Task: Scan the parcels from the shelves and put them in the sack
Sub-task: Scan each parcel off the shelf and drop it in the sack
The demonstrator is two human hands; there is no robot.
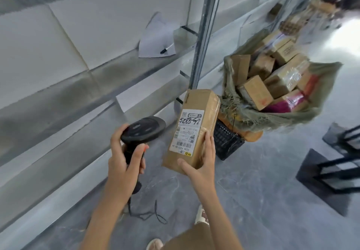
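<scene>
Left hand [124, 160] curled round the grip of a black handheld scanner [143, 130], thumb up along the back of its head, forefinger bent at the front of the handle; scanner head turned toward the parcel just beside it, not touching; thin black cable [148, 213] trailing from the handle's base down to the floor in loose loops.

Right hand [200, 164] holding a long brown cardboard parcel [194, 125] by its lower end, thumb pressed across the near face, fingers wrapped up the right edge; parcel held in the air, tilted slightly, white shipping label [186, 132] facing up with handwritten digits and barcodes.

Beyond the parcel, to the right, an open olive-green sack [272, 117] with frayed rim, heaped with small brown boxes [257, 92] and a magenta packet [286, 103]; sack apparently propped on a black plastic crate [226, 142] on the grey floor.

On the left, bare metal shelves [58, 97] in tiers; upright steel post [204, 33] standing between shelves and sack; on one shelf a white sheet of paper [155, 39] with a black-tipped marker [167, 48] lying on it.

At far right, black metal frames [335, 171], partly cut off; more parcels blurred in the top right corner; below, a sandalled foot [201, 213] and brown clothing.
</scene>
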